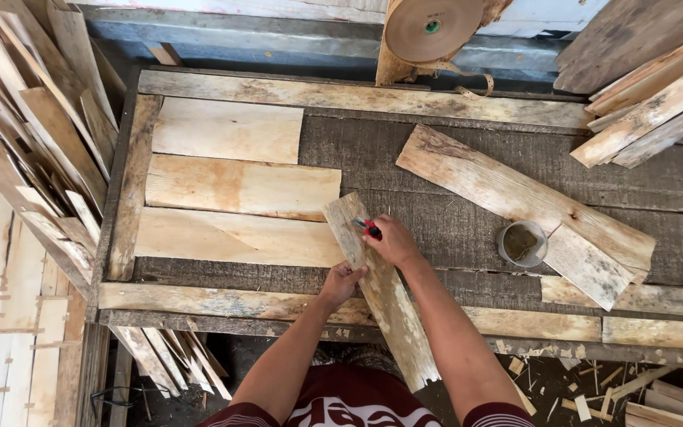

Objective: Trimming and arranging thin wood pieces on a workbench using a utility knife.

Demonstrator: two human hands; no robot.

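A narrow weathered wooden plank (pixel 381 296) lies slanted across the front rail of the workbench, its near end hanging over the edge. My left hand (pixel 341 283) grips the plank's left edge near its middle. My right hand (pixel 393 239) holds a small red and black tool (pixel 368 228) against the plank's upper part. Three pale flat boards (pixel 239 186) lie side by side just left of the plank's far end.
The dark workbench (pixel 405 170) has a wooden frame. A long rough plank (pixel 515 198) lies diagonally at right beside a small round tin (pixel 522 243). A brown tape roll (pixel 428 28) stands at the back. Stacks of planks lean at left (pixel 33 142) and upper right (pixel 650 87).
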